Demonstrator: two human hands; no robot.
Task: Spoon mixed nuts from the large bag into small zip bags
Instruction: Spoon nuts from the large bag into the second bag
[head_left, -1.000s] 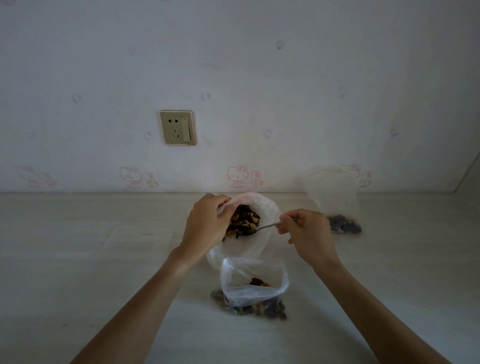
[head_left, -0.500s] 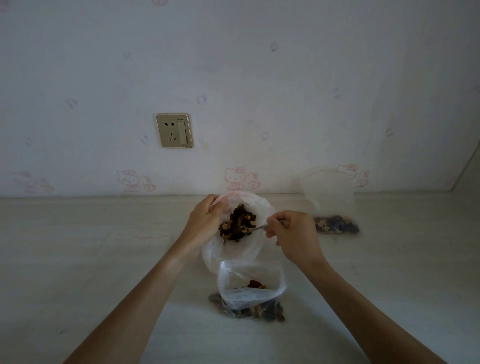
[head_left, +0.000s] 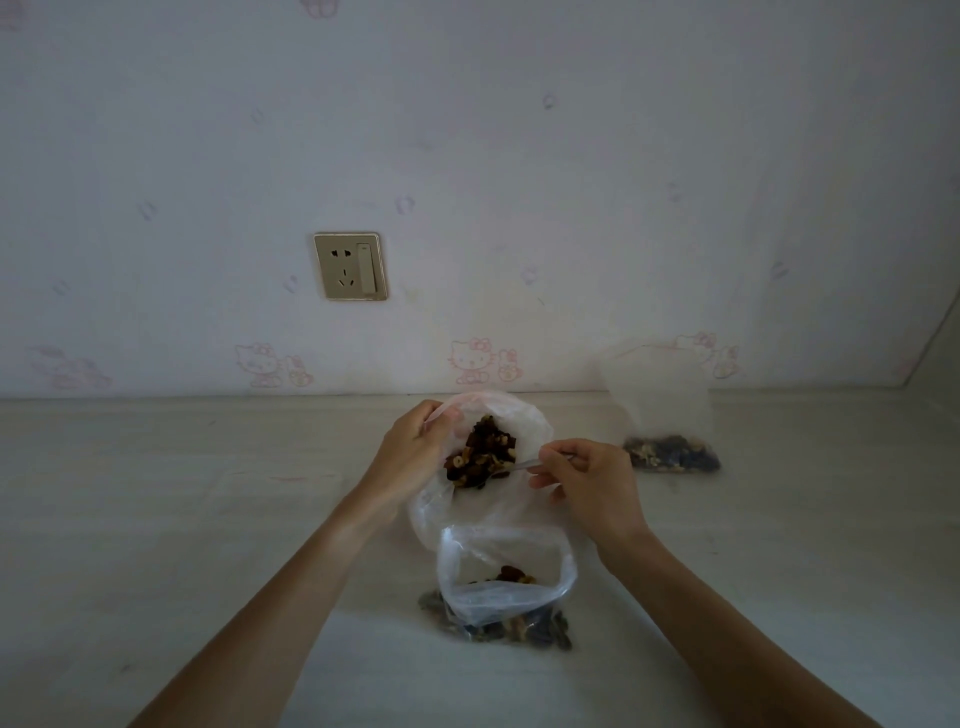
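Pale counter (head_left: 156, 519): left hand (head_left: 415, 457) pinches large bag (head_left: 519, 421) rim, right hand (head_left: 587, 483) grips spoon (head_left: 519, 464); overloaded, nuts (head_left: 480, 457) could spill short of near zip bag (head_left: 504, 577).

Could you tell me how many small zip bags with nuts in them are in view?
2. One open bag sits nearest the camera, in front of the large bag. The other bag stands far right by the wall. A faint flat bag may lie left.
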